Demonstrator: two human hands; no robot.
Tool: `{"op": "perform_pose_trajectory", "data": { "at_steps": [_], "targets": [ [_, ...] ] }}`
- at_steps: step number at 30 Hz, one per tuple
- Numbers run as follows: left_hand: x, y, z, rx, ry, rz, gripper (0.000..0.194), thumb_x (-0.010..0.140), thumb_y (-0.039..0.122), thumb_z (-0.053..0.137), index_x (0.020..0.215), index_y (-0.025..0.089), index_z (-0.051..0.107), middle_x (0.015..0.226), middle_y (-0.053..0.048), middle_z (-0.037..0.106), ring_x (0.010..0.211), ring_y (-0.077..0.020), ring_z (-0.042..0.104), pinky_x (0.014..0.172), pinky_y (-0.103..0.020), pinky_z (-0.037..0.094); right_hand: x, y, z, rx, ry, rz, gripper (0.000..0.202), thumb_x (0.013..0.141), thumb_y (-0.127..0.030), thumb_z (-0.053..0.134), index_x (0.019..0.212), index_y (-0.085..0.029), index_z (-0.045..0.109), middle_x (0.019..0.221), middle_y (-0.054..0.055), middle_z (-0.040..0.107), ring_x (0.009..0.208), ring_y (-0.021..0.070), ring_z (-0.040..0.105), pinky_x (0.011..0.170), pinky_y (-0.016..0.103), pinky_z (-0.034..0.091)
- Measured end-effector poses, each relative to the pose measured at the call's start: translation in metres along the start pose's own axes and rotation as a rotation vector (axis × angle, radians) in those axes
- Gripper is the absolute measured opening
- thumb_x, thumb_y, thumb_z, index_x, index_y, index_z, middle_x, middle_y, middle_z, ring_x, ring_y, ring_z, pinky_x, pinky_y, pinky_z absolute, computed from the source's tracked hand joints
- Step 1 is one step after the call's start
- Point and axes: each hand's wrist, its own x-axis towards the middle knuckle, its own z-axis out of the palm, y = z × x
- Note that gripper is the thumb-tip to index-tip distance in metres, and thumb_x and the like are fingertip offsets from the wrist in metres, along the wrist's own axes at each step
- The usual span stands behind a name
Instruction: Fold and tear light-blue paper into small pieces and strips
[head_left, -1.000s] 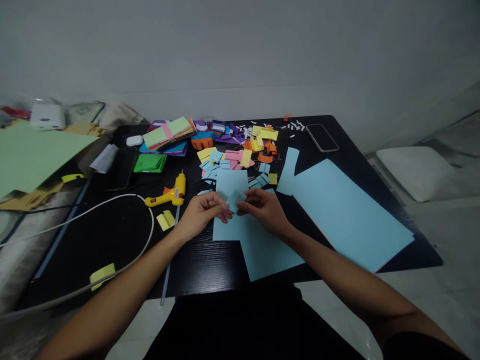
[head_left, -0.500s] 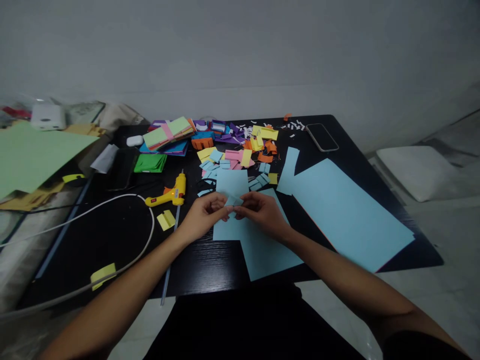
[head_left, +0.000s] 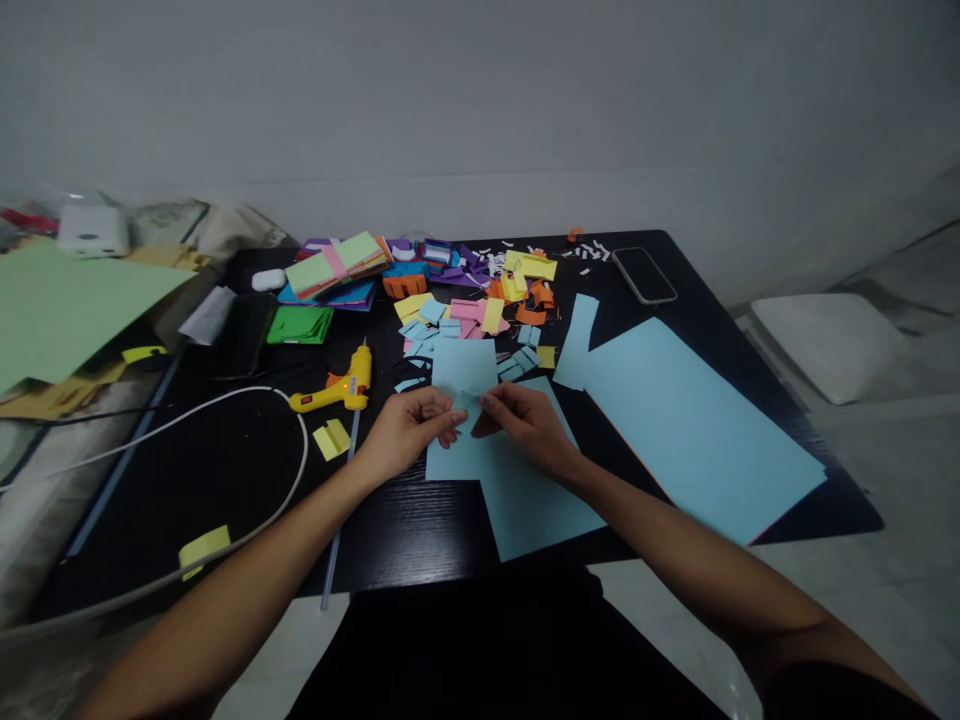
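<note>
So the small light-blue paper piece is up between both hands, over the blue sheets in the middle of the table. The left hand has it pinched between thumb and fingers; the right hand has its fingertips at the other edge, and I can't tell if they're gripping. Looks like folding, so I'd keep the left pinch light, line the edges up first, then press the crease from the middle outward. Squeeze too early and it'll probably go crooked.
</note>
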Motion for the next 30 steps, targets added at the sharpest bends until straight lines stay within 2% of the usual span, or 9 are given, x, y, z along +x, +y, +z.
{"op": "perform_pose_trajectory", "data": {
  "at_steps": [4,8,12,16,19,25,30],
  "targets": [
    [0.000,0.000,0.001,-0.008,-0.007,-0.007,0.029,0.085,0.041,0.080,0.077,0.016,0.067,0.062,-0.002,0.072,0.054,-0.0136,0.067,0.057,-0.025,0.056,0.001,0.002,0.001,-0.055,0.010,-0.016,0.047,0.089,-0.066,0.070,0.081,-0.019,0.068,0.071,0.003,0.073,0.067,0.0185,0.075,0.068,0.034,0.064],
    [-0.001,0.002,0.002,0.010,-0.020,-0.013,0.029,0.086,0.042,0.079,0.078,0.016,0.067,0.064,-0.003,0.072,0.055,-0.0140,0.068,0.058,-0.025,0.056,0.000,0.000,0.001,-0.071,0.000,-0.033,0.039,0.085,-0.057,0.079,0.083,-0.020,0.069,0.069,0.001,0.071,0.065,0.0173,0.073,0.067,0.032,0.061],
    [-0.001,0.002,0.002,0.002,-0.035,-0.009,0.030,0.085,0.042,0.080,0.078,0.016,0.067,0.064,-0.003,0.072,0.055,-0.0138,0.067,0.057,-0.025,0.056,0.001,-0.001,0.000,-0.074,-0.018,-0.026,0.032,0.089,-0.050,0.077,0.082,-0.020,0.070,0.071,0.001,0.071,0.067,0.0159,0.071,0.068,0.030,0.058],
    [-0.001,-0.001,0.002,-0.012,-0.070,-0.025,0.032,0.083,0.044,0.082,0.078,0.016,0.068,0.064,-0.002,0.071,0.055,-0.0133,0.067,0.056,-0.025,0.055,0.003,0.000,0.000,-0.146,0.016,-0.089,0.024,0.087,-0.042,0.079,0.088,-0.019,0.073,0.077,0.001,0.071,0.068,0.0144,0.067,0.066,0.028,0.054],
    [-0.001,-0.004,0.003,-0.015,-0.083,-0.023,0.034,0.081,0.045,0.084,0.078,0.016,0.067,0.063,-0.001,0.071,0.055,-0.0129,0.066,0.056,-0.024,0.055,0.004,-0.001,-0.001,-0.134,0.014,-0.098,0.020,0.087,-0.038,0.077,0.084,-0.019,0.073,0.075,0.001,0.070,0.066,0.0133,0.063,0.065,0.027,0.052],
    [-0.001,-0.007,0.005,0.040,-0.005,0.035,0.028,0.082,0.040,0.083,0.080,0.016,0.068,0.065,0.000,0.070,0.057,-0.0115,0.065,0.057,-0.023,0.053,0.006,0.002,-0.002,-0.034,0.016,-0.048,0.022,0.085,-0.040,0.078,0.082,-0.019,0.073,0.075,0.000,0.068,0.066,0.0135,0.064,0.065,0.028,0.056],
    [-0.001,-0.012,0.005,0.116,0.180,0.160,0.021,0.081,0.033,0.083,0.092,0.018,0.074,0.068,0.002,0.066,0.063,-0.0110,0.062,0.061,-0.022,0.050,0.008,0.003,-0.004,0.017,0.041,-0.014,0.029,0.084,-0.047,0.078,0.082,-0.019,0.072,0.076,0.000,0.066,0.067,0.0139,0.064,0.066,0.030,0.061]
  ]
}}
